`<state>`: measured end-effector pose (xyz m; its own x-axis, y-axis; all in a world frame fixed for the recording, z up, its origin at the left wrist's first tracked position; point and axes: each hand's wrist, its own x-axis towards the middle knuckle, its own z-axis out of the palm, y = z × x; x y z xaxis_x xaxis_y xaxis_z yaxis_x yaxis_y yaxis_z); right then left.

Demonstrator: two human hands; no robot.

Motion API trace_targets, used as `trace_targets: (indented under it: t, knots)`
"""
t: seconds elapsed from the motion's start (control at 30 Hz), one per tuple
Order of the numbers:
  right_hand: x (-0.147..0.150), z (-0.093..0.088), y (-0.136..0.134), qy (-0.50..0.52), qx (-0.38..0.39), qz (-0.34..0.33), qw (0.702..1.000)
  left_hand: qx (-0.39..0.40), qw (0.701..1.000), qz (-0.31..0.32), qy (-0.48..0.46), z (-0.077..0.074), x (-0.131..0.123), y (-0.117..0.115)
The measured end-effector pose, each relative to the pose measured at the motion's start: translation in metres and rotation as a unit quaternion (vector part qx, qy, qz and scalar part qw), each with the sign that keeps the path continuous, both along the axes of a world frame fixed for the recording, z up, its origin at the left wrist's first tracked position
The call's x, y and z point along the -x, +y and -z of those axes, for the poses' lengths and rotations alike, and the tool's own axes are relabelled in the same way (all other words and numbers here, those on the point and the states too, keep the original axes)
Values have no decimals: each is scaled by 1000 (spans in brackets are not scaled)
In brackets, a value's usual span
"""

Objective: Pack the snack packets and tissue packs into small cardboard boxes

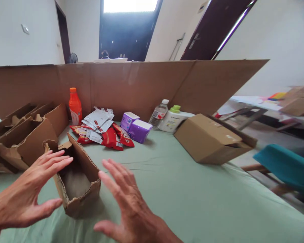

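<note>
An open-topped cardboard box [82, 202] with rough-cut edges stands on the green cloth between my hands; its visible floor is bare. My left hand [35, 189] is at the box's left side, fingers stretched over its edge and thumb apart. Whether it touches the cardboard I cannot tell. To the right of the box, my right hand [128, 199] is spread with the palm toward it, holding nothing. Beyond the box lie red snack bags [111, 139] and a pile of white sachets [98, 119].
More cut cardboard boxes [38, 141] stand at the left. Toward the back are an orange bottle [75, 107], purple tissue packs [140, 131], a clear bottle [159, 114] and a white bottle with green cap [171, 121]. A closed carton [210, 140] sits right, before a cardboard screen [142, 79].
</note>
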<state>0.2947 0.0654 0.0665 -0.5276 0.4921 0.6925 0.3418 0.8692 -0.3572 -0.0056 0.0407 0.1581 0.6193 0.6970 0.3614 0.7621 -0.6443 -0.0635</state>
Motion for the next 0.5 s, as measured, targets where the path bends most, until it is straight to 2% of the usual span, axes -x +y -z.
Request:
trace_targets:
  t: [0.07, 0.13, 0.23, 0.3, 0.37, 0.5]
  knots:
    - [26, -8, -1, -20, -37, -46, 998, -17, 1000, -8, -7, 9, 9, 9]
    - [51, -8, -2, -44, -54, -59, 996, -37, 999, -21, -34, 25, 9, 18]
    - [73, 0, -1, -60, -37, -17, 997, -65, 994, -38, -74, 50, 2, 25]
    - [75, 1, 2, -58, -17, 7, 998, -77, 992, -43, -86, 59, 0, 25]
    - [68, -2, 5, -65, -8, 26, 998, -78, 992, -44, -89, 60, 2, 22]
    - [53, -17, 14, -114, 13, 59, 992, -84, 991, -86, -63, 50, 15, 13]
